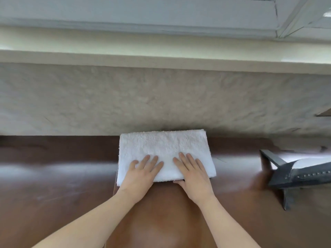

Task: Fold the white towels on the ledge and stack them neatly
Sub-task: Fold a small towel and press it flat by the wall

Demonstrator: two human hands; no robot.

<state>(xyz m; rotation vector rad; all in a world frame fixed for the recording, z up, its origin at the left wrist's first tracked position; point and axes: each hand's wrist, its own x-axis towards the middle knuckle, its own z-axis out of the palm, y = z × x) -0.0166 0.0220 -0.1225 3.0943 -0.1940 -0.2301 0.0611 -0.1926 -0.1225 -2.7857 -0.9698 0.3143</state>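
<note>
Seemingly the step in hand is smoothing a finished fold: from the head view, the white towel (pixel 163 149) lies as a flat folded rectangle on the brown ledge (pixel 53 176), reaching from under both palms away to the wall beyond the fingertips. The left hand (pixel 141 173) and right hand (pixel 192 174) press flat on its near edge — fingers straight and spread, the right thumb tucked at the hem. Next, judging by this, comes another fold or setting it aside to stack — no other towel shows.

Both arms are bare all the way down, no sleeves in view. The left hand (pixel 141 174) and right hand (pixel 192 173) are bare too, with short, plain nails.
</note>
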